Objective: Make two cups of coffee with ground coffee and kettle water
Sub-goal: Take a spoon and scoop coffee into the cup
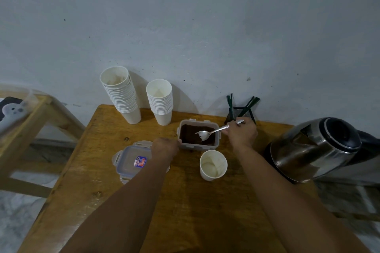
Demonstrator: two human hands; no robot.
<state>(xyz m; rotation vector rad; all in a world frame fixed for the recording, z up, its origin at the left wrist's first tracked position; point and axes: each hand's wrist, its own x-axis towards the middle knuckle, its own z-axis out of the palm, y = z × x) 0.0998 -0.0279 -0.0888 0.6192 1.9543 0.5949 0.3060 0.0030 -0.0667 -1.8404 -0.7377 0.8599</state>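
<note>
On the wooden table (107, 201), left to right: the clip-lock lid (131, 160) lies flat, label up. My left hand (165, 148) grips the near-left corner of the coffee container (198, 146), which sits open at mid-table, ground coffee (189, 134) inside. My right hand (240, 134) pinches the handle end of the spoon (213, 131); its long axis slants from upper right down to lower left, bowl over the grounds. One paper cup (213, 165) stands upright just in front of the container. The steel kettle (314, 150) stands far right.
</note>
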